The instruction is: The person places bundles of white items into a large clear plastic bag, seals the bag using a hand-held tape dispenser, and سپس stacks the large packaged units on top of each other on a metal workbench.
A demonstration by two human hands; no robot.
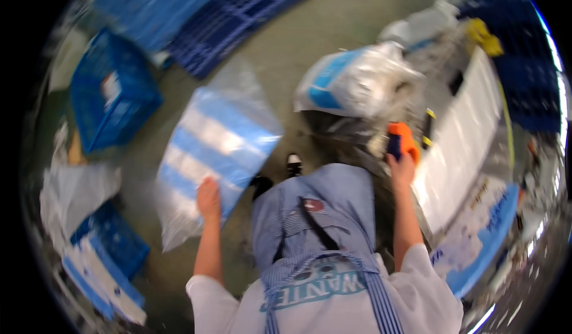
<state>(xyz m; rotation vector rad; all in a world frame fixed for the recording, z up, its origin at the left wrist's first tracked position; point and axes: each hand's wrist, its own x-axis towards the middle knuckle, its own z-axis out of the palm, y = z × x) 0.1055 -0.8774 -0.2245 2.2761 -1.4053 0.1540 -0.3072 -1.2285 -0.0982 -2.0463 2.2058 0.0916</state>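
Observation:
My left hand [208,198] is closed on the near side of a clear plastic bag [217,134] filled with blue-and-white striped packets. The bag tilts to the left of my body, its loose clear end pointing away from me. My right hand [402,168] grips an orange and dark hand tool [403,140] that looks like a tape dispenser, though blur hides its details. Just beyond that tool lies a full white-and-blue plastic sack [354,81] on something dark.
Blue plastic crates [116,99] stand at the left, with crumpled clear plastic [80,197] nearer me. A dark blue pallet [232,21] lies ahead. To my right are a long white sheet-like panel [462,149] and a blue-and-white sack [476,239].

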